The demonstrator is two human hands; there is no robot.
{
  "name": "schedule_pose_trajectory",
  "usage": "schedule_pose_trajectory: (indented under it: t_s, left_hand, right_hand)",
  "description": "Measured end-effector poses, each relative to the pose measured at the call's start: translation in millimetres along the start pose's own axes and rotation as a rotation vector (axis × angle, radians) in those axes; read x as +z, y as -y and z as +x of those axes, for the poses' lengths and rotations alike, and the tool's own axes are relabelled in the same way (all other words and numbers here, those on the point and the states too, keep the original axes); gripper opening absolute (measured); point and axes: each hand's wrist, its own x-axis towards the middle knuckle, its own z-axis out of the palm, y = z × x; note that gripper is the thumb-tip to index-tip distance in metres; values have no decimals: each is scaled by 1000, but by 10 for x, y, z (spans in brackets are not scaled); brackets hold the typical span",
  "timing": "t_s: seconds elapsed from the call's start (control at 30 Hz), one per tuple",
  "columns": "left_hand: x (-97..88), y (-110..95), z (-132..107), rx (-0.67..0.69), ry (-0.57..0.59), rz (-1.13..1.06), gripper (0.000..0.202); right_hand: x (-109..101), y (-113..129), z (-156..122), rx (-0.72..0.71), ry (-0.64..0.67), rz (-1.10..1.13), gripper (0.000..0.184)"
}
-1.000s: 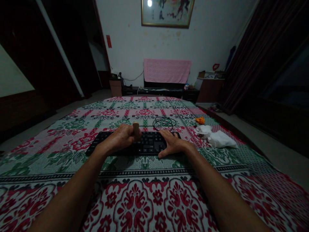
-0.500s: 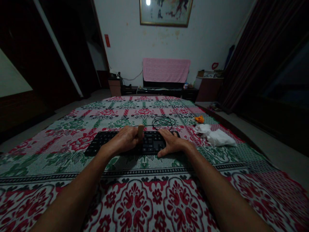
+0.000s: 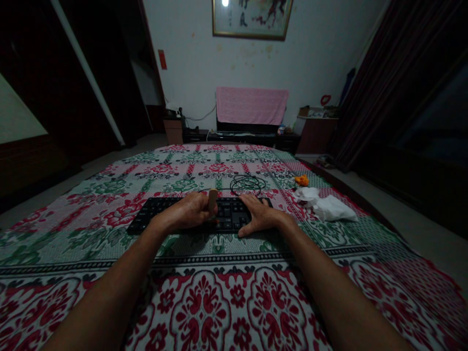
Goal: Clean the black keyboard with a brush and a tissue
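Observation:
A black computer keyboard (image 3: 146, 214) lies flat across the patterned cloth, its middle partly covered by my hands. My left hand (image 3: 192, 209) is closed round a tool with a flat tan handle (image 3: 212, 199). The handle's end sticks up above the fist, and the working end is down at the keys, too dark to make out. Over the keyboard's right part, my right hand (image 3: 260, 214) holds it, thumb at the near edge and fingers reaching to the far edge. Just beyond the keyboard lies its coiled black cable (image 3: 247, 184).
To the right on the patterned cloth (image 3: 204, 312) lie a crumpled white plastic bag (image 3: 334, 208) and a small orange bundle (image 3: 302, 181). A pink cloth (image 3: 252, 105) covers a screen by the far wall. A dark curtain (image 3: 369, 83) hangs at the right.
My left hand and the tan-handled tool have shifted very slightly over the keys. My right hand stays where it was on the keyboard.

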Motion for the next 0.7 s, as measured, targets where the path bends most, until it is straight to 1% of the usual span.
schedule_pose_trajectory:
  t_s: [0.1, 0.2, 0.3, 0.37, 0.47, 0.6, 0.7]
  left_hand:
    - [-42, -30, -15, -23, -63, 57, 18]
    - [58, -85, 41, 26, -132, 42, 20]
    - [177, -111, 102, 87, -137, 13, 20]
    - [194, -98, 110, 94, -110, 27, 21]
    - [107, -47, 70, 59, -66, 79, 20]
    - [-53, -2, 0, -28, -90, 119, 18]
    - [-49, -35, 1, -7, -108, 36, 18]
  right_hand:
    - [-5, 6, -1, -8, -11, 2, 130]
    - [-18, 22, -7, -6, 1, 8, 130]
    - [-23, 27, -11, 1, 5, 18, 129]
    - [-14, 14, -6, -13, -9, 16, 128]
    - [10, -18, 9, -35, -33, 12, 126]
    - [26, -38, 24, -25, -33, 10, 126]
    - [21, -29, 25, -13, -21, -1, 126]
